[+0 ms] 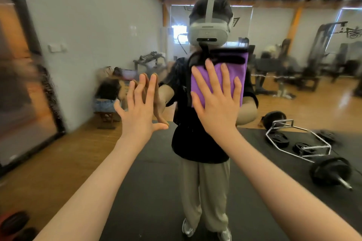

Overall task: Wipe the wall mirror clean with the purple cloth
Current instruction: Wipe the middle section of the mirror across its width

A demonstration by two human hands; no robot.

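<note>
Right hand [217, 101] flat with fingers spread, pressing the purple cloth [233, 76] on the mirror [94, 25] at about one o'clock to rub it clean, left hand [140, 107] open at ten o'clock, maybe for balance.

No legible text; dark marks on reflected far wall [350, 32] too blurred.

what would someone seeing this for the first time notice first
Most striking is the purple cloth, pressed flat against the wall mirror by the spread right hand, just right of centre. Beside it the left hand lays straight fingers on the glass, meeting its own reflection. Behind both stands the person's mirrored figure in a headset.
</note>
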